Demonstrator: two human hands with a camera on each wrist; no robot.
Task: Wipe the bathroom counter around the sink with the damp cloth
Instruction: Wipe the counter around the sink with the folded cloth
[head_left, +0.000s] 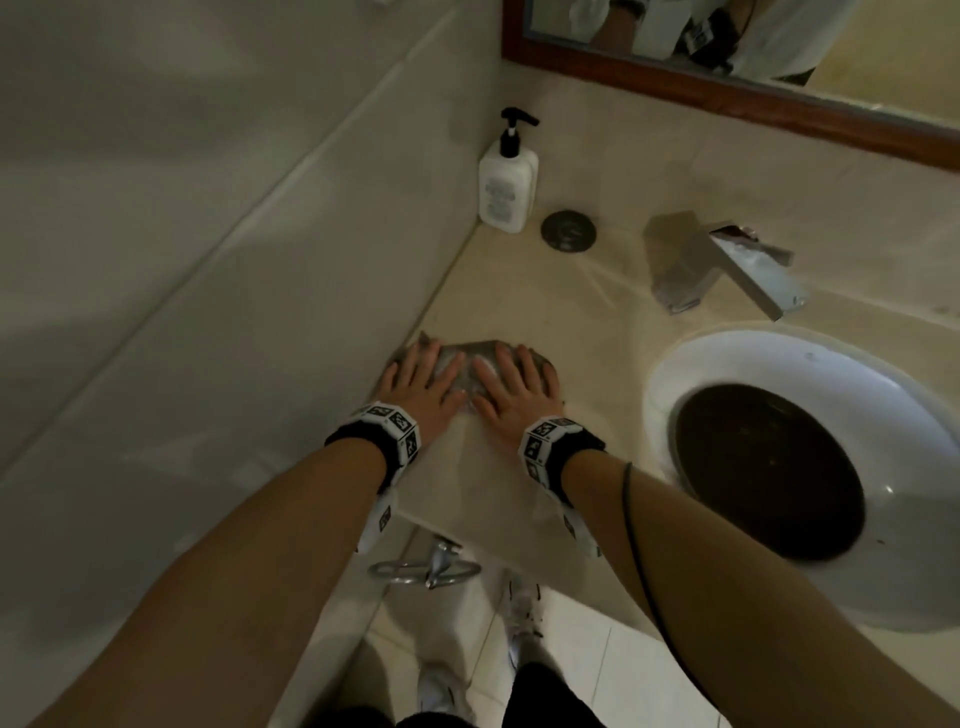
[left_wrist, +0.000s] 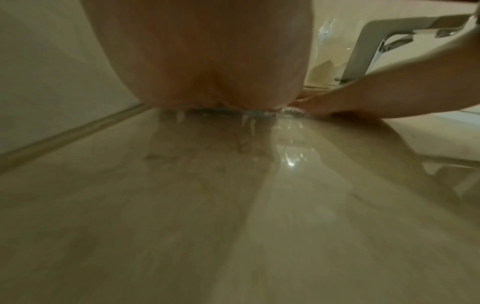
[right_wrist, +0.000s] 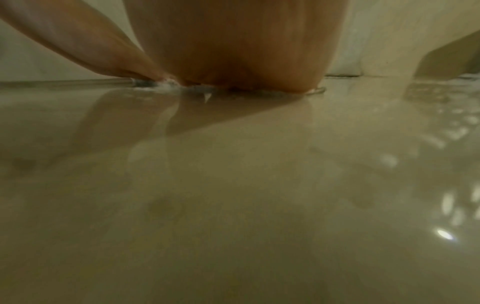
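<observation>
cloth (head_left: 470, 364) under flat hands, sink (head_left: 675, 374) beside

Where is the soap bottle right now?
In the head view, the soap bottle stands in the counter's far-left corner, against the wall, next to a round dark cap.

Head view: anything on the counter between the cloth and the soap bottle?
Nothing: bare counter runs from the cloth to the soap bottle; the round dark cap sits off to the right.
</observation>
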